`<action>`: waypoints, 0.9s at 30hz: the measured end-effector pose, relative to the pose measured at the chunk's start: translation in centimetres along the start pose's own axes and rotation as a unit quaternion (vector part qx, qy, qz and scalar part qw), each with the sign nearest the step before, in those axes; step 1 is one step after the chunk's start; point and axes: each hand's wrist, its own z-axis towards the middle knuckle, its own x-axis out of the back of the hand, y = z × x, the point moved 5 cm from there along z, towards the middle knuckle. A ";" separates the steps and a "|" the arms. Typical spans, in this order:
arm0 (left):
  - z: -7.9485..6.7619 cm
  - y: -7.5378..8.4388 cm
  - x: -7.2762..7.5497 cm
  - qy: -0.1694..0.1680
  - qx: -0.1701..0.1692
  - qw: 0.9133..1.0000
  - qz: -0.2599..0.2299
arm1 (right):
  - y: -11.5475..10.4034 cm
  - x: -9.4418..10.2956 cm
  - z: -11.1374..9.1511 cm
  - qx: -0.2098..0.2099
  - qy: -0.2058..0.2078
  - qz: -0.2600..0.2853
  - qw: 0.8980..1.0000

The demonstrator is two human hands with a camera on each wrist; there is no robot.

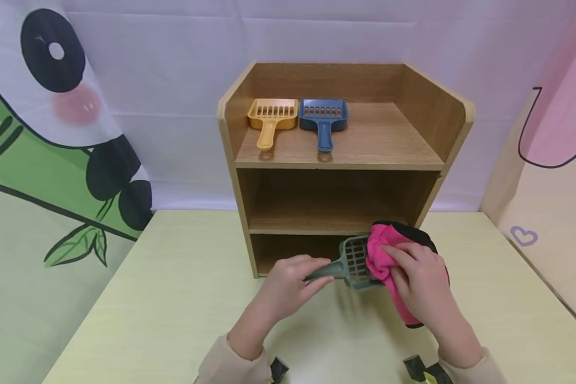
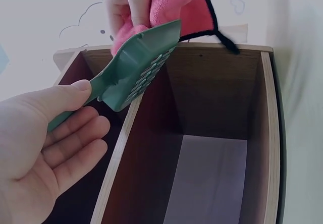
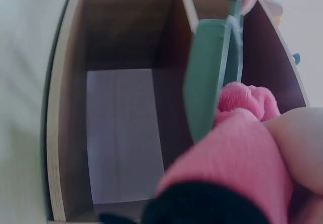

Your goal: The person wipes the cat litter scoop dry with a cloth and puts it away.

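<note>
A green slotted litter scoop (image 1: 357,261) is held up in front of the shelf's lowest opening. My left hand (image 1: 290,280) pinches its handle between thumb and fingers, the scoop's head pointing right. In the left wrist view the scoop (image 2: 146,57) shows its slots and raised side wall. My right hand (image 1: 420,277) grips a bunched pink cloth (image 1: 386,250) with black edging and presses it against the far end of the scoop's head. Part of the cloth hangs below the hand. In the right wrist view the cloth (image 3: 237,153) overlaps the scoop's edge.
A wooden shelf unit (image 1: 338,165) stands on the pale table (image 1: 182,298) just beyond the hands. On its top lie a yellow scoop (image 1: 267,133) and a blue scoop (image 1: 324,133), side by side at the left. A printed cloth backdrop (image 1: 182,80) hangs behind.
</note>
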 end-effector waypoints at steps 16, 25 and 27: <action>0.0 0.1 -0.4 -0.008 0.018 0.999 -0.050 | -2.7 -0.6 0.0 0.060 0.025 0.091 0.994; 0.0 0.7 -0.4 0.010 -0.012 0.999 -0.040 | -2.5 -1.1 0.0 0.062 0.019 0.050 0.997; 0.1 0.7 -0.4 0.010 -0.014 0.999 -0.039 | -2.4 -1.2 0.0 0.058 0.014 0.041 0.997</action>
